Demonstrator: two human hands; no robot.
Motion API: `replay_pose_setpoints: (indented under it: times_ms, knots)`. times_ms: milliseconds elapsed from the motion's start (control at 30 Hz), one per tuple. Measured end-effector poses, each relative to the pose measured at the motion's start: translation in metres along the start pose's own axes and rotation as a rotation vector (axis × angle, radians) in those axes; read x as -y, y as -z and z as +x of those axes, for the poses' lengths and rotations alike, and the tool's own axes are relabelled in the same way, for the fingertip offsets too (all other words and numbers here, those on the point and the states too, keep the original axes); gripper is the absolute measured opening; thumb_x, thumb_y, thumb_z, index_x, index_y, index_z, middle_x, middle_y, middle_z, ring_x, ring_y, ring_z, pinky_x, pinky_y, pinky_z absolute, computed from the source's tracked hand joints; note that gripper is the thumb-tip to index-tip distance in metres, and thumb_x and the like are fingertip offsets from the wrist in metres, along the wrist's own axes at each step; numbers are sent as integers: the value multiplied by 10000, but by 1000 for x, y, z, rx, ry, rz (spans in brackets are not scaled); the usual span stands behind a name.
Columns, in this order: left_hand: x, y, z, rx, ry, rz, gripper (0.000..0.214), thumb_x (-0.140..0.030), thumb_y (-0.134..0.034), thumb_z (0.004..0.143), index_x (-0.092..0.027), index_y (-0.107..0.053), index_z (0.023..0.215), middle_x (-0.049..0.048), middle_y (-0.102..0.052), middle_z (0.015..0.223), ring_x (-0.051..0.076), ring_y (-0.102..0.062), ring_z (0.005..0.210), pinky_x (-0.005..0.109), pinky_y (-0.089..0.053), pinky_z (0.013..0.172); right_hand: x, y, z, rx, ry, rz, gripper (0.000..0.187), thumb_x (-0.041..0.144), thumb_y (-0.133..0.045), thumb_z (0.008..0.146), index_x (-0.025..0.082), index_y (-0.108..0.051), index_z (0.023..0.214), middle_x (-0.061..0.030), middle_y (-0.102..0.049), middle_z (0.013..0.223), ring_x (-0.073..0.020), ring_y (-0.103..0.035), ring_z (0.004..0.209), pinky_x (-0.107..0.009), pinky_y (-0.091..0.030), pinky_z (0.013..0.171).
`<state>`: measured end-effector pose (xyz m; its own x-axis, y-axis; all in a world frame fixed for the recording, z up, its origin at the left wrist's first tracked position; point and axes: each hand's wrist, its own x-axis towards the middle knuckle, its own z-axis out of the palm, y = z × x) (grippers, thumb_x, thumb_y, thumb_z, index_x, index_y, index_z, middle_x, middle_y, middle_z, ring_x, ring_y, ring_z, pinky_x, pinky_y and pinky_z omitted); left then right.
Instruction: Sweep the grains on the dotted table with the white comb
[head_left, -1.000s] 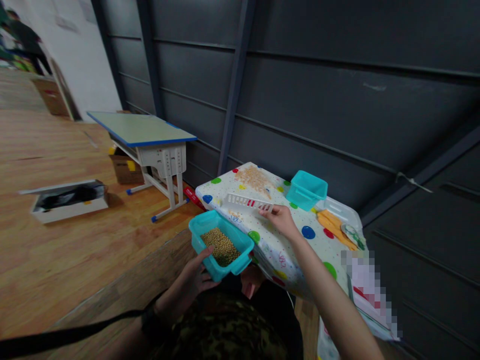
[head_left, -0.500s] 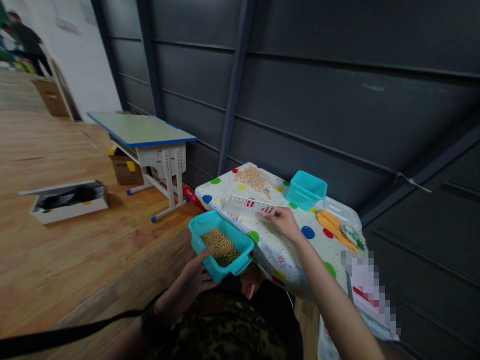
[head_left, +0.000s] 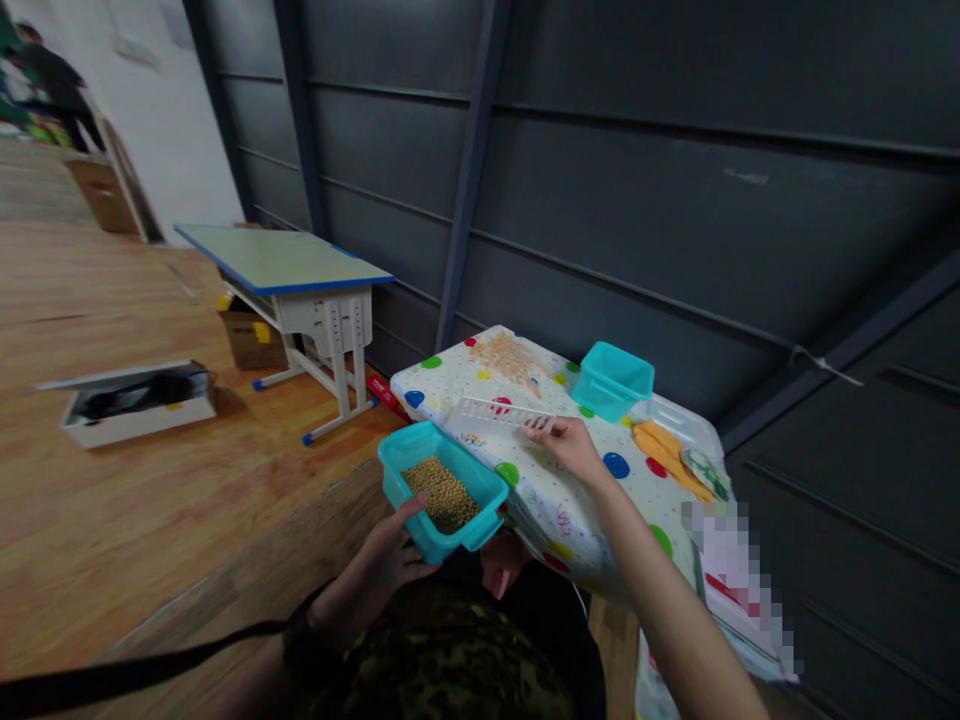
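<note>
My left hand [head_left: 397, 545] grips a turquoise plastic container [head_left: 409, 440] at its near side, thumb over the rim. Inside lie many round, tan soybeans [head_left: 446, 492]. The container is held at the table's left front edge. Between the fingers of my right hand [head_left: 562, 440] is a white slotted plastic strip [head_left: 499, 411], pinched at its right end and held over the table. Beyond the strip, a spread of thin, pale brown bits [head_left: 510, 362] lies on the dotted tablecloth [head_left: 555, 490].
A second turquoise container [head_left: 613, 380] stands at the table's back. To its right are a white tray [head_left: 694, 425], an orange cloth [head_left: 664, 450] and a small round dish [head_left: 705, 470]. A dark panelled wall [head_left: 637, 200] rises behind. Leftward stands a desk [head_left: 292, 258].
The slotted strip in my right hand has tilted slightly, and the hand has shifted a little. My left hand and the container of soybeans stay where they were.
</note>
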<state>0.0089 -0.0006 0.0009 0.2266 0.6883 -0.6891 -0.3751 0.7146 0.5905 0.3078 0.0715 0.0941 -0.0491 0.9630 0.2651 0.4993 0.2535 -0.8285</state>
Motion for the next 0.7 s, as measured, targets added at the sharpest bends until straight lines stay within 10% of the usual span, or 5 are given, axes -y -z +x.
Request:
replay_pose_setpoints:
  times_ms: [700]
  knots:
    - [-3,-4,-4,-24,22,-18,580,-466,-653,1042,-154,-567,1523,224,-722,1502,441,-753,1283,650,-554,1180,12,3,-7,-19,-62,74,638,815,-829,677,209,-643,610,2,-553,608,-138,-417,589,-303,-372,551]
